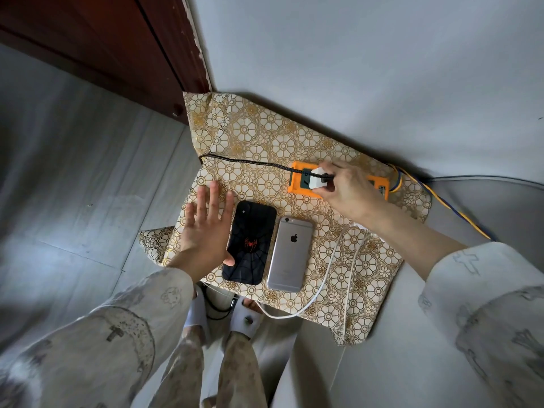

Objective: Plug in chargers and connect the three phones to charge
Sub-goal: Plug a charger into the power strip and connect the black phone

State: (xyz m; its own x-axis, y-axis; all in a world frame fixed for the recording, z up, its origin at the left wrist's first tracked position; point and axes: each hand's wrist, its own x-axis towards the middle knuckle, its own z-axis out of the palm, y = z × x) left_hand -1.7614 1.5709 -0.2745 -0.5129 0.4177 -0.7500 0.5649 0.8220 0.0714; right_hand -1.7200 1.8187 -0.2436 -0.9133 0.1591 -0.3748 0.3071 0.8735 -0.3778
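Observation:
An orange power strip lies at the far side of a small table covered in a gold floral cloth. My right hand grips a white charger plug at one of the strip's sockets; a black braided cable runs left from it across the cloth. Two phones lie face down side by side: a black phone with a red spider case and a silver phone. My left hand hovers open, fingers spread, beside the black phone, thumb touching its edge. No third phone is in view.
A white cable loops over the cloth's near right part and hangs off the front edge. A blue-and-yellow cord leaves the strip to the right. A dark wooden door stands far left, a grey wall behind. My slippered feet stand under the table's front.

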